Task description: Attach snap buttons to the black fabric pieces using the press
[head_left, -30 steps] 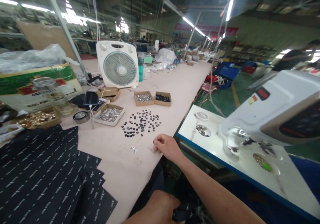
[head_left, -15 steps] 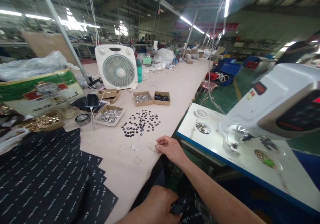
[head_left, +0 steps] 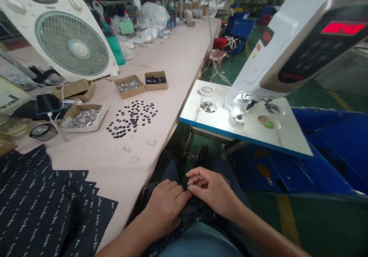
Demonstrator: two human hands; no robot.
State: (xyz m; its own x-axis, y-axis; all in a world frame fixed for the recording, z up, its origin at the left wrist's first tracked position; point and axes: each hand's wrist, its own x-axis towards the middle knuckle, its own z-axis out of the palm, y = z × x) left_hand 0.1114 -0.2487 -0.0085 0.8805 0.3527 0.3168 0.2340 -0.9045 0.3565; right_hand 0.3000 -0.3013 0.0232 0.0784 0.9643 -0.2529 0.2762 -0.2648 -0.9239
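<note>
Over my lap, my left hand (head_left: 166,203) is closed on a piece of dark printed fabric (head_left: 198,207), its fingers curled over the cloth. Beside it, my right hand (head_left: 211,192) has thumb and index finger pinched together close to the left thumb; what lies between the tips is too small and dark to name. On the table to the left, small black round snap caps (head_left: 133,117) lie scattered, with a little heap of silver metal pieces (head_left: 128,149) nearer to me. A stack of dark printed fabric panels (head_left: 37,207) covers the table's near left.
Cardboard boxes hold silver parts (head_left: 130,86) and black parts (head_left: 155,80); a tray (head_left: 86,118) holds more metal pieces. A white box fan (head_left: 74,46) stands behind. At right is a white machine (head_left: 267,46) on a blue-edged table (head_left: 207,126), with blue bins (head_left: 324,169) beyond.
My right hand has moved from the table edge down to my lap, meeting my left hand at the dark fabric. The view has turned downward and to the right.
</note>
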